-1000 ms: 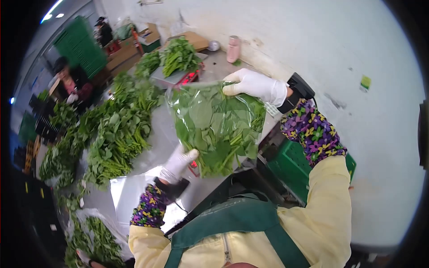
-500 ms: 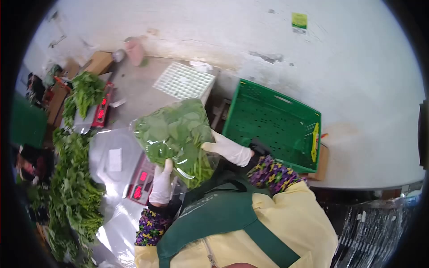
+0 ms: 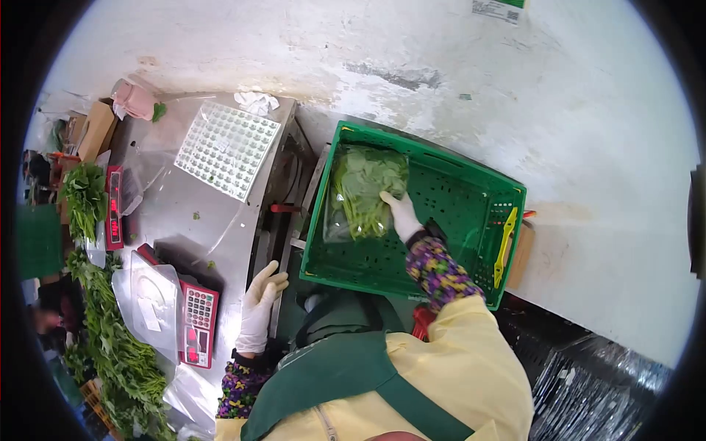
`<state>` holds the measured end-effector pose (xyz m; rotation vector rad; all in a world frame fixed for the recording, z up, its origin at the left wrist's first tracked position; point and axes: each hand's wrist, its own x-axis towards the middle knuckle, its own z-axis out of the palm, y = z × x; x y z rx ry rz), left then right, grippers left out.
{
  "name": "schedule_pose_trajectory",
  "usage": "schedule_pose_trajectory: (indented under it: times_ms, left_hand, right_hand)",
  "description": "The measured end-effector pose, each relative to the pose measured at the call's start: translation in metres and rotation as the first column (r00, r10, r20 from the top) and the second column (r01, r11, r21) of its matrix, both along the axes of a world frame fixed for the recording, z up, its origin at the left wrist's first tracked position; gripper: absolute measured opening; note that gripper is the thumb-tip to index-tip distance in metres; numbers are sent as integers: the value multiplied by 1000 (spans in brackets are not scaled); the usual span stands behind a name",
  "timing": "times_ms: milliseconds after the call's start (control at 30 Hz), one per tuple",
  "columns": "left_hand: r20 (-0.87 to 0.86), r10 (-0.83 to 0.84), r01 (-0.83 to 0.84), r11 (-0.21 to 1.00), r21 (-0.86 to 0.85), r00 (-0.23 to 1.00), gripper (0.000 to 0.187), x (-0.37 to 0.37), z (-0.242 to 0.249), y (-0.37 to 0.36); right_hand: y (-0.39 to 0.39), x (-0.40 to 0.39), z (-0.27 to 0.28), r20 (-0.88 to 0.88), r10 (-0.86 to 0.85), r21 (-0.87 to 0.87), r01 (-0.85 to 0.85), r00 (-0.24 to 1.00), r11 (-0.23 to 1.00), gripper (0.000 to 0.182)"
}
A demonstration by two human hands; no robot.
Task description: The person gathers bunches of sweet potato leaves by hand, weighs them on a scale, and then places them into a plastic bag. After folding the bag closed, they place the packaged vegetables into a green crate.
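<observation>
- Two gloved hands: the right hand (image 3: 403, 215) has its fingers against the bag's right edge, lightly bent; I can't tell from here whether they grip.
- The left hand (image 3: 259, 309) holds nothing, fingers half curled and parted, beside the table (image 3: 165, 213).
- One clear bag (image 3: 368, 187) of leafy greens lies inside the left end of one green crate (image 3: 452, 213).
- Two red scales on the table: the near scale (image 3: 197, 323), and the far scale (image 3: 113, 209), bearing a bunch of greens (image 3: 84, 195).
- One white tray (image 3: 228, 151), many-holed, and one pink bottle (image 3: 134, 99) beyond.
</observation>
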<state>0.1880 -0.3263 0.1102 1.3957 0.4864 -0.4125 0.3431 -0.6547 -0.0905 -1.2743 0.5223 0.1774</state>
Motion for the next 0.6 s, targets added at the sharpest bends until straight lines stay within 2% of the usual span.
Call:
schedule_pose_trajectory:
  times_ms: [33, 67, 133, 200, 267, 300, 333, 367, 400, 433, 467, 533, 600]
  left_hand:
    - [-29, 22, -22, 999, 23, 999, 46, -1, -3, 1]
    - [-58, 43, -40, 998, 51, 997, 45, -2, -4, 3]
    - [-77, 67, -60, 994, 87, 995, 44, 0, 1, 5]
    - [-93, 95, -85, 990, 110, 991, 43, -1, 1, 7]
    - [-78, 119, -108, 985, 131, 990, 44, -1, -4, 10]
    - [-81, 122, -111, 986, 127, 989, 44, -1, -4, 10]
    - [-78, 141, -132, 984, 118, 987, 43, -1, -4, 9]
    - [-75, 164, -155, 982, 109, 984, 43, -1, -5, 8]
    - [-76, 174, -166, 981, 104, 982, 43, -1, -7, 10]
    - [-68, 171, -163, 980, 110, 983, 43, -2, -9, 11]
    - [-61, 168, -160, 980, 118, 984, 43, -2, -11, 11]
    - [-68, 182, -174, 979, 110, 981, 43, -3, -13, 11]
    - [-70, 192, -184, 977, 107, 979, 43, -4, -13, 12]
  right_hand:
    - [12, 9, -14, -87, -29, -238, 8, 996, 971, 65]
    - [21, 14, -33, -163, -76, -460, -8, 984, 888, 70]
    - [22, 9, -114, -128, -97, -451, 29, 987, 892, 72]
    - [20, 6, -116, -90, -115, -454, 62, 989, 889, 76]
    - [3, 8, -93, -326, 64, -708, -289, 943, 645, 78]
    - [7, 2, -67, -107, -22, -533, -39, 994, 845, 76]
    - [10, -1, -51, -106, -17, -538, -43, 994, 842, 76]
    - [12, -2, -39, -112, -66, -752, -41, 991, 658, 76]
    - [14, -2, -32, -103, -112, -906, -46, 988, 422, 76]
    - [14, 0, -29, 117, 88, -936, 81, 989, 341, 79]
    - [21, 4, -22, 115, 101, -938, 75, 988, 339, 79]
    - [52, 13, -9, 1, 367, -996, -31, 930, 82, 81]
    - [69, 20, -34, -318, 462, -942, -330, 828, -56, 80]
